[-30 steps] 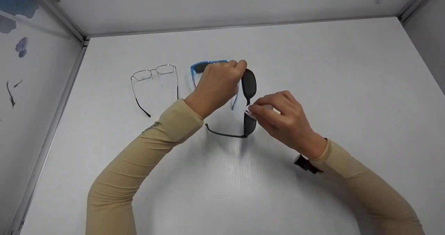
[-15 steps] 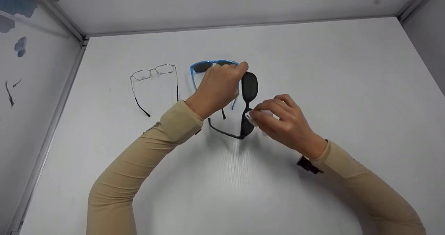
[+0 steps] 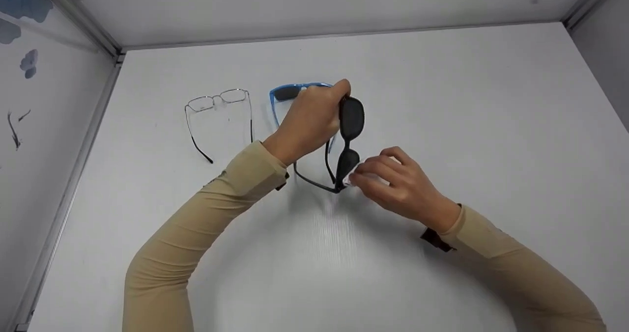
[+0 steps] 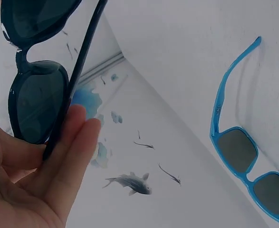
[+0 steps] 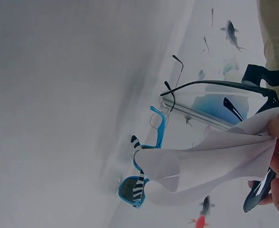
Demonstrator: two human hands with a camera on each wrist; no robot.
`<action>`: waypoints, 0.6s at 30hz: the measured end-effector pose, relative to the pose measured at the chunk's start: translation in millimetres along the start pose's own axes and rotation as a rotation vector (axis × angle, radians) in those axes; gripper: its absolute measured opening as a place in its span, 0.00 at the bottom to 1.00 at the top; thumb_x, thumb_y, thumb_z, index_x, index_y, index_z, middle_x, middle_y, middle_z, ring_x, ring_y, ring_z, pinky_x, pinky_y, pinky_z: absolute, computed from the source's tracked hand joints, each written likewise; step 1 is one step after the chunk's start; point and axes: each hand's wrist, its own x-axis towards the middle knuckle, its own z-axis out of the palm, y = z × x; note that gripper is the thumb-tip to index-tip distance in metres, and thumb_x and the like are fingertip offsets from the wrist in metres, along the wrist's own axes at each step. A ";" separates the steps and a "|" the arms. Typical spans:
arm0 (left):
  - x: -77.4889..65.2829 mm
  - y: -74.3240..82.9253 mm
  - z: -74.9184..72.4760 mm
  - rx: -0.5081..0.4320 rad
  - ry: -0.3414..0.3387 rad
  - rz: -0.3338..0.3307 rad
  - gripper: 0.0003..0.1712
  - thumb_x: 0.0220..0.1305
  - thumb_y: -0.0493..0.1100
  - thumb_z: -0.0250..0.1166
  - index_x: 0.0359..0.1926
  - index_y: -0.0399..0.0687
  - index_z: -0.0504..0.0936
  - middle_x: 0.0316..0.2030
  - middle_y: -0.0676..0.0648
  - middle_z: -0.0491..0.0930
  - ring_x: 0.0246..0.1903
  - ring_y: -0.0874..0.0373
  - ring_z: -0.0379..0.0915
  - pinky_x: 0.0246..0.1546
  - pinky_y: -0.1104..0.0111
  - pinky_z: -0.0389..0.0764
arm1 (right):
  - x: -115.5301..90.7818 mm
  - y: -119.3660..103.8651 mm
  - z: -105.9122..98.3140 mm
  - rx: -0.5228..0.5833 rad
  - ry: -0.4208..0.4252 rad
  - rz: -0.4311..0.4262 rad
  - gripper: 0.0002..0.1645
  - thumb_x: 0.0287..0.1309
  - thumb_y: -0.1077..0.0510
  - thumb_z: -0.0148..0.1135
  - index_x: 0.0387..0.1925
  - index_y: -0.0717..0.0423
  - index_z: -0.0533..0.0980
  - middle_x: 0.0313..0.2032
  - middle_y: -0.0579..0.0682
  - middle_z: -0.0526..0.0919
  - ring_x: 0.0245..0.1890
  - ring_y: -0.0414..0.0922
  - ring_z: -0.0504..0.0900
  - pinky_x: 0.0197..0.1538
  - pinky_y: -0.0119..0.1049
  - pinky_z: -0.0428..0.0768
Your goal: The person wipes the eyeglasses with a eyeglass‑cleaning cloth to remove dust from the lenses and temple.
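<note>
My left hand (image 3: 312, 113) grips a pair of black sunglasses (image 3: 352, 118) by its upper end. In the left wrist view, thumb and fingers pinch the frame where lens and temple arm meet. The sunglasses hang with one lens above the other, temple arms opened out toward the left. My right hand (image 3: 398, 187) pinches a white cloth (image 5: 210, 164) at the outer edge of the lower lens; much of the cloth drapes down in the right wrist view. Behind the left hand lie blue-framed sunglasses (image 4: 236, 149) with dark lenses, partly covered by that hand in the head view.
Left of the blue pair, thin metal-framed eyeglasses (image 3: 201, 104) with clear lenses lie unfolded on the white table (image 3: 467, 101). White panels border the table, the left one (image 3: 59, 140) printed with blue flowers and fish.
The right hand and cloth have slid down the lower lens, from near the bridge to its outer end. The sunglasses have turned slightly, their lower end swinging left. The left hand keeps its grip.
</note>
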 end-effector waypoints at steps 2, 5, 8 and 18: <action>0.4 0.8 0.7 0.008 -0.013 0.001 0.07 0.70 0.30 0.49 0.38 0.36 0.74 0.25 0.42 0.79 0.24 0.55 0.75 0.26 0.68 0.73 | 3.3 3.6 0.6 -0.029 0.022 0.038 0.02 0.61 0.62 0.64 0.33 0.58 0.81 0.32 0.52 0.82 0.29 0.48 0.80 0.34 0.45 0.74; 1.2 2.1 2.2 0.027 -0.034 0.003 0.07 0.69 0.30 0.50 0.39 0.35 0.75 0.25 0.42 0.79 0.25 0.53 0.77 0.26 0.67 0.74 | 9.1 7.4 1.6 -0.058 0.059 0.084 0.02 0.60 0.62 0.65 0.33 0.58 0.81 0.31 0.52 0.82 0.29 0.49 0.80 0.33 0.45 0.74; 2.0 2.5 3.4 0.036 -0.036 0.000 0.06 0.68 0.29 0.50 0.39 0.35 0.75 0.26 0.41 0.80 0.26 0.53 0.77 0.27 0.67 0.75 | 10.6 6.1 1.8 -0.054 0.053 0.071 0.02 0.60 0.64 0.64 0.34 0.58 0.81 0.32 0.52 0.82 0.29 0.49 0.80 0.33 0.44 0.74; 4.0 3.3 8.0 -0.024 -0.016 -0.013 0.09 0.68 0.28 0.48 0.38 0.34 0.76 0.26 0.41 0.79 0.24 0.56 0.73 0.26 0.69 0.72 | -1.4 5.6 -0.3 -0.089 0.023 -0.002 0.02 0.61 0.64 0.64 0.32 0.59 0.81 0.31 0.52 0.83 0.27 0.48 0.81 0.31 0.43 0.75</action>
